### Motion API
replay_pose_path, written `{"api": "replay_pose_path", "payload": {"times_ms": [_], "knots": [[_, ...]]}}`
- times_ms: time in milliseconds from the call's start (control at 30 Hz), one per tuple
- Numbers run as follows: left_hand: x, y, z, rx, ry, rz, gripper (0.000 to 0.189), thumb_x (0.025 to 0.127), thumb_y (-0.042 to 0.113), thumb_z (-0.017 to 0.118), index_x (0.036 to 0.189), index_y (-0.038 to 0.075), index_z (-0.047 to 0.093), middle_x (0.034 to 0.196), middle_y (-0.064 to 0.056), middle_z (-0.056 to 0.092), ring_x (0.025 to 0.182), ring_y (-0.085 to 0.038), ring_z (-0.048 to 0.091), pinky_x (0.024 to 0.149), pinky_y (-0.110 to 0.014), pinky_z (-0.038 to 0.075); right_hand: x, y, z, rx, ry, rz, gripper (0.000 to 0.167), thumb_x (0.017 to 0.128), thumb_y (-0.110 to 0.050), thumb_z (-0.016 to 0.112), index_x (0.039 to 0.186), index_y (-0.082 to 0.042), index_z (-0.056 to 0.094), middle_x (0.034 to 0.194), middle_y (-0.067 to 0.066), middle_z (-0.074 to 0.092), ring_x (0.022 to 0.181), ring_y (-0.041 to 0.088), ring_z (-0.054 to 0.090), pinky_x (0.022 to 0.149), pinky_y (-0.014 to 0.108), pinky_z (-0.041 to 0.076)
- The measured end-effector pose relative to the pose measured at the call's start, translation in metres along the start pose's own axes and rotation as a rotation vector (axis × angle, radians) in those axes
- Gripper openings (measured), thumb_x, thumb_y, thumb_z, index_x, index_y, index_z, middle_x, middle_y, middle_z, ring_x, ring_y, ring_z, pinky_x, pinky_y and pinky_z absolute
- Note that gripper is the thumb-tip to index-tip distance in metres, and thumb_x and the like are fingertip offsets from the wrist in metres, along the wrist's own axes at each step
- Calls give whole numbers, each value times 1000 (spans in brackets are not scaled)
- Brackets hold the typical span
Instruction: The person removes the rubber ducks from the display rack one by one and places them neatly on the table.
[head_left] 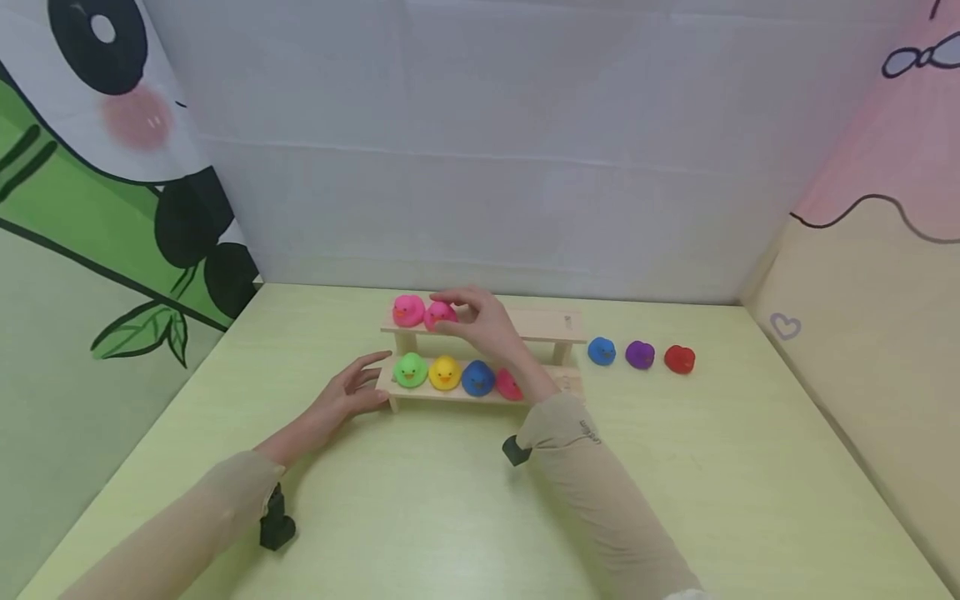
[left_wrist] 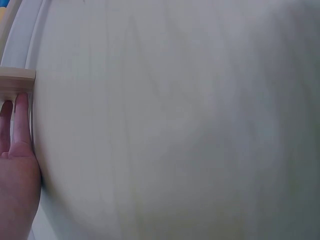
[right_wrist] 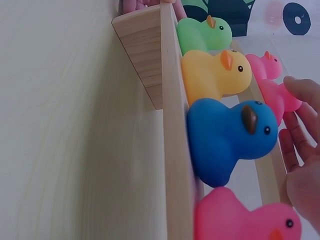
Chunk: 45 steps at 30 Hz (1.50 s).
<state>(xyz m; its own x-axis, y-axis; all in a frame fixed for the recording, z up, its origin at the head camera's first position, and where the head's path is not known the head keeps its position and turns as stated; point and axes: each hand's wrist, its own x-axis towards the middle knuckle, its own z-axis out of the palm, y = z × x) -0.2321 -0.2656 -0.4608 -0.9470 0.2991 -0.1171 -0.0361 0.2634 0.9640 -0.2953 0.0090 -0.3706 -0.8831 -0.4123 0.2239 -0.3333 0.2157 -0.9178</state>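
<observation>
A two-tier wooden rack (head_left: 525, 327) stands on the table. On its upper tier, my right hand (head_left: 486, 323) pinches a pink rubber duck (head_left: 440, 313) between thumb and fingers, beside another pink duck (head_left: 408, 311). Along the lower tier sit a green duck (right_wrist: 204, 36), a yellow duck (right_wrist: 212, 75), a blue duck (right_wrist: 227, 137) and a deeper pink duck (right_wrist: 240, 217), the last partly behind my right wrist in the head view. My left hand (head_left: 352, 389) rests against the rack's lower left end, its fingers (left_wrist: 21, 120) fairly straight at the wood.
Right of the rack, a blue duck (head_left: 602, 351), a purple duck (head_left: 641, 355) and a red duck (head_left: 679, 359) stand in a row on the table (head_left: 750, 467). A white cloth wall (head_left: 487, 167) rises behind, with painted panels at both sides.
</observation>
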Motion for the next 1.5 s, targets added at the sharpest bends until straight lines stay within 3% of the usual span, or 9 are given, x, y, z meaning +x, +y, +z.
{"api": "replay_pose_path", "payload": {"times_ms": [233,433,867,1500], "knots": [[4,1,0,7,0,-10,68,97,30,61,155,28,26,155,-16,39,138,-38,47,108,-48,48,1,0,-2,9,11,-7,39,88,-21,76,126,-22,67,125,-2,61,111,27,65,91,32,57],[3,-2,0,-3,-11,13,68,98,26,61,156,26,25,155,-17,40,137,-36,48,104,-41,52,0,3,-2,16,8,-16,39,89,-19,74,127,-18,66,126,0,61,114,26,66,93,32,58],[1,1,-1,-3,-11,20,65,99,24,59,155,26,26,155,-18,40,129,-18,56,100,-34,54,1,2,-2,17,-2,8,40,89,-20,74,128,-20,66,128,1,61,117,28,64,94,33,57],[0,1,-2,-6,-17,10,66,99,25,58,156,26,24,155,-16,39,130,-22,56,103,-39,52,-1,0,-4,8,3,19,39,89,-24,74,128,-23,66,129,-3,63,117,23,64,95,33,56]]}}
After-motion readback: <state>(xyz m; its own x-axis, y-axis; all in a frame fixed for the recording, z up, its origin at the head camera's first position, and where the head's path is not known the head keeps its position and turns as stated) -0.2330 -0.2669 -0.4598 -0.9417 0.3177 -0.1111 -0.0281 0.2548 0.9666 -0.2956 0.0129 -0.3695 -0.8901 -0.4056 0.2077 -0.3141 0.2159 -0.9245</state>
